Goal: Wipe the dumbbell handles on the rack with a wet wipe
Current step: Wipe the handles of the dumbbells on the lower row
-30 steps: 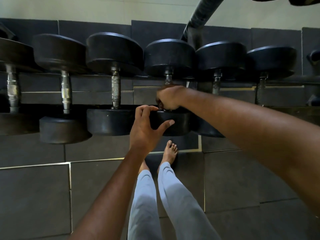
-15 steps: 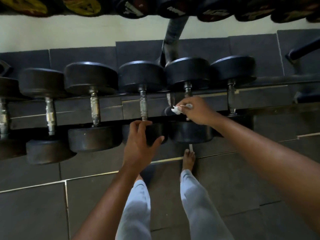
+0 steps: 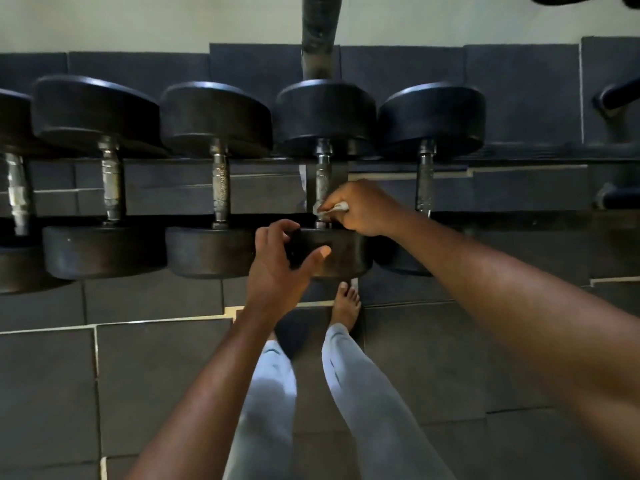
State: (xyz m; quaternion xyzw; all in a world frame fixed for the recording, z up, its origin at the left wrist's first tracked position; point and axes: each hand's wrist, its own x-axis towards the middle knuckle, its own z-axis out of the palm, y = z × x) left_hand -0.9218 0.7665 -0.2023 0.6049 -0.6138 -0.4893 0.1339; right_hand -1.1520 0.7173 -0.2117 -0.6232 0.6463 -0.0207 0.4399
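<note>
Shifted since half a second ago: right hand (image 3: 363,209) now lower on dumbbell handle (image 3: 322,174), wet wipe (image 3: 329,210) pinched in fingers against its near end, mid rack front rail. Left hand (image 3: 277,268) fingers spread wide, cupping near weight head (image 3: 343,252).

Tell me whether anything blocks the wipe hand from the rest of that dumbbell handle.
Nothing visible does. The right hand holds the wet wipe against the lower handle, whose upper part is bare. The left hand is lower, at the near weight head.
</note>
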